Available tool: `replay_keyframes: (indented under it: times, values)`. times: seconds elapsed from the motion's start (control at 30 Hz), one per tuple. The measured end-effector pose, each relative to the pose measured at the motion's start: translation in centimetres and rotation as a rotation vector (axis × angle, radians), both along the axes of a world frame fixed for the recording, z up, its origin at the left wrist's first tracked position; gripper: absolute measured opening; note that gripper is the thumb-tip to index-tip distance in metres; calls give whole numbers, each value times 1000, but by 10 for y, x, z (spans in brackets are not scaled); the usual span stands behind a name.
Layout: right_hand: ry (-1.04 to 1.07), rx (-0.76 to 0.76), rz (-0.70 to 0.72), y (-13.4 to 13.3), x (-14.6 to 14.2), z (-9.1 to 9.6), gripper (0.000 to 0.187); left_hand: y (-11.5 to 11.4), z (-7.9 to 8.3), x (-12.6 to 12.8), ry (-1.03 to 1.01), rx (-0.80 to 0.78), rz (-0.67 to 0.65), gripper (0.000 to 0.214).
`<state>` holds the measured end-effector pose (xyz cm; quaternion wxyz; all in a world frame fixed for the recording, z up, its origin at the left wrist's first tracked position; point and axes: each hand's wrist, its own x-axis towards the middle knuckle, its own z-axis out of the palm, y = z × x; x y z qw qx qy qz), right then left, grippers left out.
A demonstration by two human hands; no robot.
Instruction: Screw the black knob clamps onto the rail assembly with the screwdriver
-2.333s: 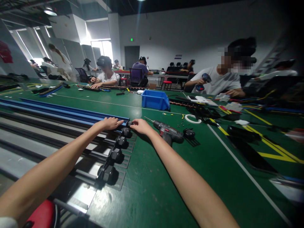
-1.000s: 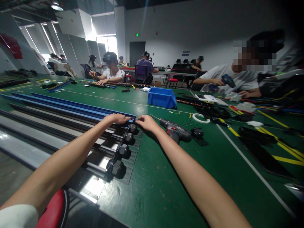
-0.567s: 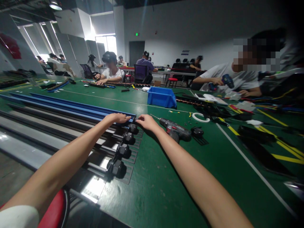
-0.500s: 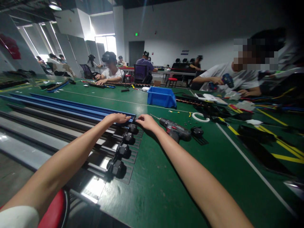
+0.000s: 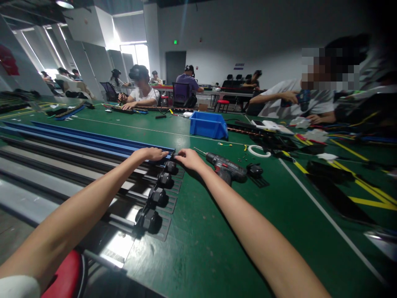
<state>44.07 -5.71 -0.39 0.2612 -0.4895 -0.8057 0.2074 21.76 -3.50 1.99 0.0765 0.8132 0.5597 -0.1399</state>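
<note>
We have our left hand (image 5: pixel 156 154) palm down over the end of the blue rails (image 5: pixel 105 140), fingers stretched out; we cannot tell whether the thumb grips beneath. Our right hand (image 5: pixel 187 159) is narrow, thumb and fingertips close together at the same end, and we cannot tell whether they pinch anything.

The blue rails lie on the left part of the desk (image 5: pixel 198 240), running from its left side toward the middle. Grey rails (image 5: pixel 37 179) lie beside them, toward the near edge, and a row of black caps (image 5: pixel 159 196) sits along their ends.

Just right of our right hand the drill (image 5: pixel 228 166) lies on its side, bit toward the left, with a loose cap (image 5: pixel 254 169) just beside it. Farther toward the far edge we see a white ring (image 5: pixel 259 150) and a blue bin (image 5: pixel 208 126). Across the desk, near its far right corner, a co-worker (image 5: pixel 316 99) holds a second drill (image 5: pixel 304 100). A red stool (image 5: pixel 65 276) stands by our near edge.
</note>
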Motion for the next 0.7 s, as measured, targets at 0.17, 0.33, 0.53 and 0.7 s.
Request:
replay_keyframes:
  times: [0.17,0.33,0.53,0.7]
  values:
    - [1,11,13,-4,0,2,21,-6,5,3,7,-40,34,63]
    - [5,26,28,-4,1,3,21,-4,2,-1,-25,-24,38,66]
    - [15,34,32,-3,1,0,20,-1,-2,-5,-44,-18,41,72]
    - [18,35,29,-2,1,-1,20,-2,-2,-5,-56,-22,31,73]
